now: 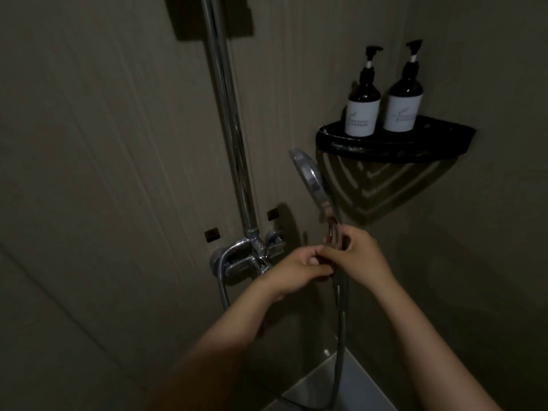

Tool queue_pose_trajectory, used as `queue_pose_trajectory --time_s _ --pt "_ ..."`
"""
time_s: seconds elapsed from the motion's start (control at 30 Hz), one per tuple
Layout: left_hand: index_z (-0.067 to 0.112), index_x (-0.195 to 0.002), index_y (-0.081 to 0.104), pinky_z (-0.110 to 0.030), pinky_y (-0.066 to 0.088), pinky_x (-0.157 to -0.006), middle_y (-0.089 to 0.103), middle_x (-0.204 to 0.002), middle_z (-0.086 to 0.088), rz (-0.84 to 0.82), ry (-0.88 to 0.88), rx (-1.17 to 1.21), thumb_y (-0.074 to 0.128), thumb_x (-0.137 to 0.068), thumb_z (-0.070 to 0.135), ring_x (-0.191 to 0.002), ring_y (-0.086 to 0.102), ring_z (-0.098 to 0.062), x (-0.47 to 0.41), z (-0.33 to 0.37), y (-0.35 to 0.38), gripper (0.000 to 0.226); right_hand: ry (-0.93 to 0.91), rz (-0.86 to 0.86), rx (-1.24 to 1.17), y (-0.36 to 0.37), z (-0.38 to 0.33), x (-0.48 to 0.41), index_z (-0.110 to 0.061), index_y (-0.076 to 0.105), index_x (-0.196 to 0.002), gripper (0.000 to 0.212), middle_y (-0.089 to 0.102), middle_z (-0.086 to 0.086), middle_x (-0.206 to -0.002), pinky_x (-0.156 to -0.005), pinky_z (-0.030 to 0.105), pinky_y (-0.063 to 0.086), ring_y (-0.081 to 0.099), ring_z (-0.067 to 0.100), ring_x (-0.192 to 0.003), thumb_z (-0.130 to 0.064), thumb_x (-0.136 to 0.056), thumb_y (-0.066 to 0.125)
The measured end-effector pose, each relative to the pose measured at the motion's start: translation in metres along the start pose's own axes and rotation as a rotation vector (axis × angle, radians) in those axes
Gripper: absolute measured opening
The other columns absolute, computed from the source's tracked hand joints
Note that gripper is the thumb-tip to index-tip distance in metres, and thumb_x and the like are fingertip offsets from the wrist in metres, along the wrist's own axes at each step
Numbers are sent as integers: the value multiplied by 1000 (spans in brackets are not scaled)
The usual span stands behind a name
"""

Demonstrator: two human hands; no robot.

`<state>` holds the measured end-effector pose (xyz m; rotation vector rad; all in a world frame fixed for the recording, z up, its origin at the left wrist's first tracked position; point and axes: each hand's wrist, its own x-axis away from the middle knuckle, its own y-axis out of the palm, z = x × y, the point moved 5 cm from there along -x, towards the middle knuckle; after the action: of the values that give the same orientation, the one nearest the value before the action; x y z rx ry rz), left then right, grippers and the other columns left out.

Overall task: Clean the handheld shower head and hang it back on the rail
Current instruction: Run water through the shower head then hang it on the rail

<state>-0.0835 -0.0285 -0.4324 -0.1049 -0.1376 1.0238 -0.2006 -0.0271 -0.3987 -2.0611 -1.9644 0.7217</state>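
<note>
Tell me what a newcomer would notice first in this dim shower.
The chrome shower head stands out at the centre, held up to the right of the rail, with the left hand and right hand both gripping its handle. At the upper right, two dark pump bottles with white labels stand side by side on a black corner shelf.

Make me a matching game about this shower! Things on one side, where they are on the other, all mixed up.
Things:
1. shower head
2. pump bottles
3. hose
4. rail

Places:
A. standing on the black corner shelf
B. fixed upright on the wall
C. gripped by the right hand
D. hanging down in a loop

Pairs: 1-C, 2-A, 3-D, 4-B
</note>
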Motion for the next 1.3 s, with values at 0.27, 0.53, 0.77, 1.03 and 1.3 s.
queue_pose_trajectory --time_s 0.27,0.53,0.77,1.03,1.3 --pt "10 -119 54 -19 50 -79 60 -90 5 -38 32 -246 55 -92 10 -82 60 -4 1 73 -31 27 -81 -244 -73 -23 -65 -30 -7 68 -89 12 68 0 -76 -67 15 48 65 0 -69 -18 -84 68" --pt "8 -119 56 -39 54 -87 61 -94 -7 71 18 -356 59 -90 11 -90 62 -23 -9 145 -43 30 -103 -262 230 -59 -134 -59 -14 64 -90 14 66 2 -85 -68 24 47 62 14 -78 -28 -85 66" --pt "3 -107 58 -47 53 -90 53 -71 -3 197 88 -450 58 -91 14 -73 58 -20 -12 229 -60 19 -134 -232 199 -99 -210 -93 -10 64 -83 12 60 6 -72 -64 28 42 53 17 -66 -18 -81 72" --pt "-1 -121 54 -42 51 -93 61 -107 -19 375 147 -804 57 -92 14 -99 62 -31 -13 363 -83 32 -178 -214 68 -147 -307 -138 -7 61 -89 6 53 4 -68 -47 18 37 45 11 -57 -10 -85 65" --pt "0 -103 54 -53 54 -87 56 -74 -14 511 161 -830 56 -93 13 -75 62 -30 -15 468 -115 16 -242 -144 -24 -189 -396 -171 -14 55 -72 18 51 -2 -70 -38 10 34 45 5 -61 -14 -89 62"
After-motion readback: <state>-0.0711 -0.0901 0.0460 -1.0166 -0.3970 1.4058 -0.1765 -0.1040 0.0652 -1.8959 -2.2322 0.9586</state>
